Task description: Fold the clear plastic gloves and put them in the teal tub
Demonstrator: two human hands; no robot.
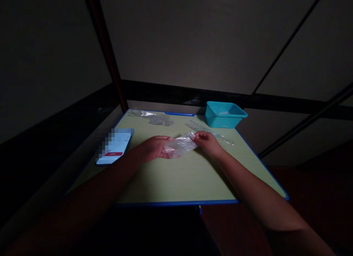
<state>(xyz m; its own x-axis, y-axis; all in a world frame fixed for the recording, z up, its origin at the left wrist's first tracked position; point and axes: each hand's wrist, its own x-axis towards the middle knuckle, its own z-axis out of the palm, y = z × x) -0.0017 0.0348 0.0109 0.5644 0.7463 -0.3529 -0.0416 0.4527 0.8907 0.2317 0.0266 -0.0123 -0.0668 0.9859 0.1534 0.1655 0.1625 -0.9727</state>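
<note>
Between my hands, just above the middle of the table, is a clear plastic bag, crinkled and shiny. My left hand grips its left end, with some fingers showing through the film. At the upper right corner, my right hand pinches the plastic between thumb and fingers. Beyond my right hand lies a flat clear plastic bag. More crumpled clear plastic rests at the far left of the table. I cannot make out anything inside the held bag.
The small pale yellow-green table has a blue edge. On its left side a phone with a lit screen lies tilted. A turquoise plastic basket stands at the far right corner. A wall rises close behind the table.
</note>
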